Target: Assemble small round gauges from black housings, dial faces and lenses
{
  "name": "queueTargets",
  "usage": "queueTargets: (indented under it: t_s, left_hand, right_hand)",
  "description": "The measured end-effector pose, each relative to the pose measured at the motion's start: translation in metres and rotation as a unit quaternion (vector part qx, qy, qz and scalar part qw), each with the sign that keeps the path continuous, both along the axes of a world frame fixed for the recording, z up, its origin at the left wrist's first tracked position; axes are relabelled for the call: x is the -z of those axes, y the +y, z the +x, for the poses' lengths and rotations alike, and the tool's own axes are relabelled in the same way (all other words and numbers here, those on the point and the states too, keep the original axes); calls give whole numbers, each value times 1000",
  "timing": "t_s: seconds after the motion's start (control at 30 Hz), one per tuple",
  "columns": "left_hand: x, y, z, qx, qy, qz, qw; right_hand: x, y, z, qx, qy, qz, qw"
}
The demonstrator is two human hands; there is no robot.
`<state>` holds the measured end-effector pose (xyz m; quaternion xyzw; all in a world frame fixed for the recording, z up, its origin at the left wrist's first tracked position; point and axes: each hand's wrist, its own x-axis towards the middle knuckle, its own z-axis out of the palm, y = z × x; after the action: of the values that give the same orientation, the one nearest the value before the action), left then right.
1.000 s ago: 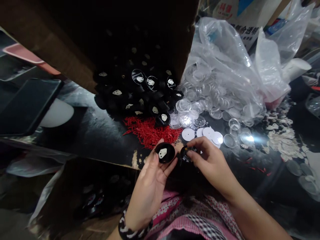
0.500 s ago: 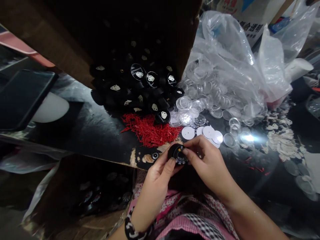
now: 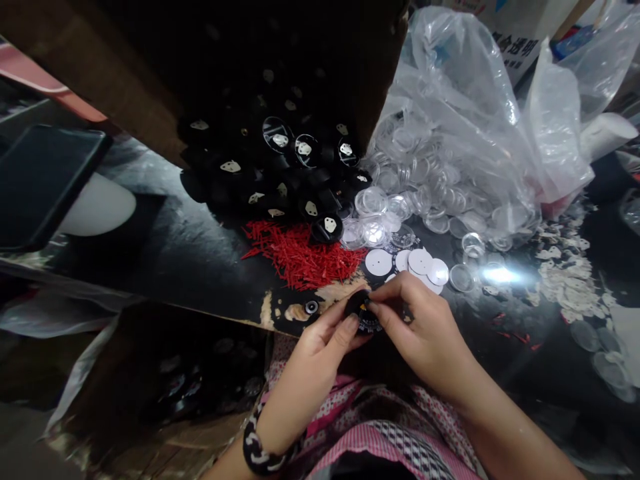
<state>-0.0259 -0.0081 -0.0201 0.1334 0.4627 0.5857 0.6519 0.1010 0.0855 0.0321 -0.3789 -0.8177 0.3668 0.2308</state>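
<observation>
My left hand (image 3: 327,339) is closed around the rim of a small black round gauge (image 3: 356,304), tilted up near the table's front edge. Its black dial face (image 3: 371,324) carries white markings and a little orange mark. Over that face my right hand (image 3: 417,323) pinches with thumb and forefinger; whatever is between the tips is hidden. Just beyond the hands lie a heap of thin red pointers (image 3: 305,257) and several white discs (image 3: 379,263). A small ring-shaped part (image 3: 311,307) rests left of the gauge.
A cardboard box (image 3: 145,100) holds black round cases (image 3: 327,228) with pale plates, spilling out. Clear round covers (image 3: 435,193) pour from a plastic bag (image 3: 465,73). Pale metal plates (image 3: 565,273) are piled right. A phone (image 3: 47,183) leans left; an open carton (image 3: 115,387) sits below.
The gauge has tipped slightly and shifted a little right with my left hand. My right fingers stay pinched over its face. The view has moved slightly.
</observation>
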Motion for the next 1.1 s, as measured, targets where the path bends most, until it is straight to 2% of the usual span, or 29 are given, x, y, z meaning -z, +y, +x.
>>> queueTargets:
  t_s: [0.1, 0.2, 0.27, 0.33, 0.47, 0.57, 0.67, 0.77, 0.87, 0.97, 1.1]
  left_hand:
    - [-2, 2, 0, 1, -15, 11, 1000]
    - [-5, 4, 2, 11, 4, 4, 1000]
    - [-6, 2, 2, 20, 56, -12, 998]
    - [-4, -4, -1, 27, 130, -19, 991]
    - [4, -18, -17, -1, 230, -34, 973]
    - [7, -23, -29, -72, 201, -44, 976]
    - [2, -17, -30, -132, 106, -48, 984]
    - [-7, -7, -27, -186, 15, -33, 982]
    - [-12, 2, -26, -214, -29, -3, 976]
    - [-12, 7, -27, -223, -49, 10, 973]
    - [-10, 4, -24, -229, 1, 19, 973]
  right_hand:
    - [2, 0, 1, 16, -4, 2, 1000]
    - [5, -1, 3, 15, -32, -61, 998]
    - [5, -4, 5, -5, -43, -122, 992]
    - [4, -8, 7, -34, -45, -144, 988]
    - [-1, -4, -1, -104, -58, -97, 988]
    - [1, 11, -19, -84, -155, 9, 984]
    - [10, 24, -43, -60, -284, 134, 947]
    - [19, 26, -59, -58, -330, 190, 923]
    - [25, 23, -63, -60, -335, 203, 918]
    - [25, 24, -60, -63, -325, 182, 926]
    - [21, 29, -55, -45, -290, 136, 946]
